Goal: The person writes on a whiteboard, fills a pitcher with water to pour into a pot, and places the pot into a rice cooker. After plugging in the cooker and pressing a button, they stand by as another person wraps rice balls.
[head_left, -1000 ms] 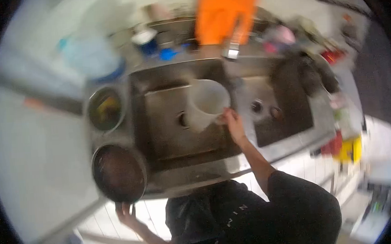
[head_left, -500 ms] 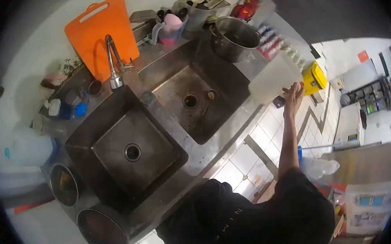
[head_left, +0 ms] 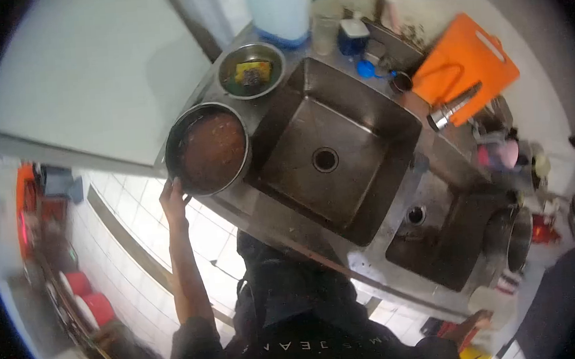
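My left hand (head_left: pixel 174 195) is closed on the handle of a dark frying pan (head_left: pixel 211 150) at the counter's left corner. The pan's inside is coated reddish-brown. Beside it, a metal bowl (head_left: pixel 279 73) holds a yellow sponge (head_left: pixel 245 70) and a grey scourer. Far to the right, my right hand (head_left: pixel 468 330) grips the edge of a pale translucent plastic container (head_left: pixel 497 303), partly blurred. A large metal pot (head_left: pixel 519 238) stands near that container.
Two sink basins (head_left: pixel 323 120) fill the steel counter, with a faucet (head_left: pixel 452 109) behind them. An orange cutting board (head_left: pixel 475 56) leans on the wall. A water jug (head_left: pixel 279 10) and a blue-and-white container (head_left: pixel 353 36) stand at the back. Tiled floor (head_left: pixel 132 197) lies left.
My view has swung left and rotated, bringing the frying pan and left hand fully into sight. My right hand and the plastic container now appear at the lower right.
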The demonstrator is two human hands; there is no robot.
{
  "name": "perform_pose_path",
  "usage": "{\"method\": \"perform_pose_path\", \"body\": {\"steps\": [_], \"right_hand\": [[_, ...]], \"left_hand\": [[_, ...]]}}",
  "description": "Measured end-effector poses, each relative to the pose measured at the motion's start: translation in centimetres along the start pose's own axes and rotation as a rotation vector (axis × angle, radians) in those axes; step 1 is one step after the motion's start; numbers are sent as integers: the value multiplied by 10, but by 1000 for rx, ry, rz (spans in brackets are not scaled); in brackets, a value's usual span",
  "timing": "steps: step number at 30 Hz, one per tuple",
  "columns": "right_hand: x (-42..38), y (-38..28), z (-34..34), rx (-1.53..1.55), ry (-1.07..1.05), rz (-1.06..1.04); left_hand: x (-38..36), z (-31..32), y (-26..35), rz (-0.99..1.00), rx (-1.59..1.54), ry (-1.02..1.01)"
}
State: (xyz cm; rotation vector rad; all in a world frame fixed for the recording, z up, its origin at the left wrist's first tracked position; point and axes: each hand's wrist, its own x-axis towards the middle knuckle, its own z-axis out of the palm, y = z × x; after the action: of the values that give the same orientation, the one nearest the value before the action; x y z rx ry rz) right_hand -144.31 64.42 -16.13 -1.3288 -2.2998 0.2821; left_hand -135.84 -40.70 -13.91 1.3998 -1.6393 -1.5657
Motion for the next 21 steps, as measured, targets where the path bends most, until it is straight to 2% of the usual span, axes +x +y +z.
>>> {"method": "perform_pose_path", "body": {"steps": [5,8,10,12,13,15,16,18,19,20,21], "right_hand": [[-61,-20,-21,15,235,53],[-101,-43,-12,133,407,27],[-140,-73,13,268,481,-81],[-207,-122,43,452,434,-252],[-245,-145,55,584,334,-337],[-412,-270,24,1074,-117,-415],[-446,-281,53,734,-236,-716],[-561,-361,35,897,-961,-682],[-611,-401,19,742,-1084,-738],[-652,-450,-39,692,-1213,-821],[-683,-479,-46,697,-1226,-905]], "left_hand": [[-1,-3,8,48,-4,-49],[5,-9,5,57,-16,-85],[6,-12,2,63,-18,-90],[12,-17,-3,79,-23,-97],[11,-17,2,104,-41,-114],[13,-24,7,100,24,-116],[18,-26,11,97,57,-116],[30,-27,15,165,31,-92],[34,-28,15,193,22,-82],[44,-27,11,212,6,-73],[53,-27,9,284,66,-64]]}}
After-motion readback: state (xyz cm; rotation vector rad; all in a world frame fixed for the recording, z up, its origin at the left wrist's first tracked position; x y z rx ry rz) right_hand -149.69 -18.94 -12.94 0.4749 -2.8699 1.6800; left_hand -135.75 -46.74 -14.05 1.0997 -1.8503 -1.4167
